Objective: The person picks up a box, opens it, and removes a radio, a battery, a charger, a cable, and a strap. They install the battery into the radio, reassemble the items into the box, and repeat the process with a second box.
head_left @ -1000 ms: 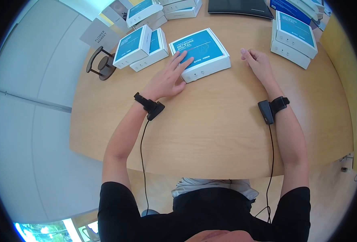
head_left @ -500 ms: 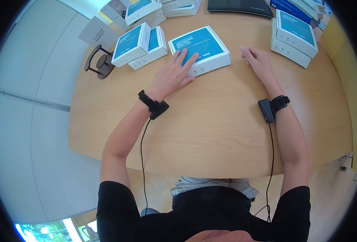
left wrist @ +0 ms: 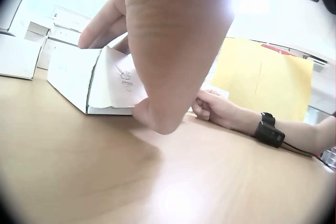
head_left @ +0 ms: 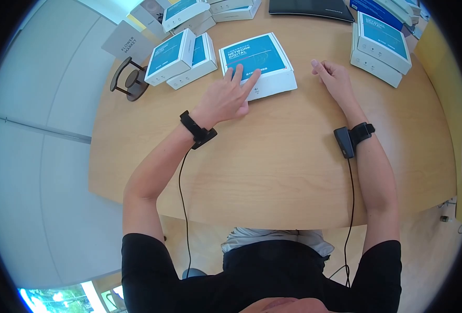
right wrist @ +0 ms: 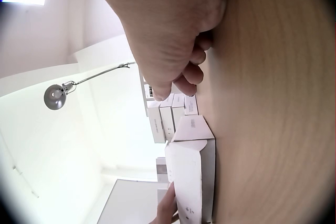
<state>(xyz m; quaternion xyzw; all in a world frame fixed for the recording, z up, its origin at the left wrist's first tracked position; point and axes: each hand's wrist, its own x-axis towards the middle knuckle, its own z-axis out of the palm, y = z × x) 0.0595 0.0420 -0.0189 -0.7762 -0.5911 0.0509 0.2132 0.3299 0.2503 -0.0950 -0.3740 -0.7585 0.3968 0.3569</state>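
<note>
Left hand (head_left: 222, 100) spread, unclenched, on the blue-topped white cardboard box (head_left: 265, 61), thumb by its front flap (ajar). Box on the pale wooden table (head_left: 273, 161), between hands. Right hand (head_left: 334, 82) loosely curled, grasping nothing.

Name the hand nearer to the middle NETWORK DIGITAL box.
Left. The left hand has its fingers on top of the NETWORK DIGITAL box; the right hand is to the right of it, not touching.

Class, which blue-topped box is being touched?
The lone box between the left pile and right pile: the left hand touches its lid. No hand touches the others.
</note>
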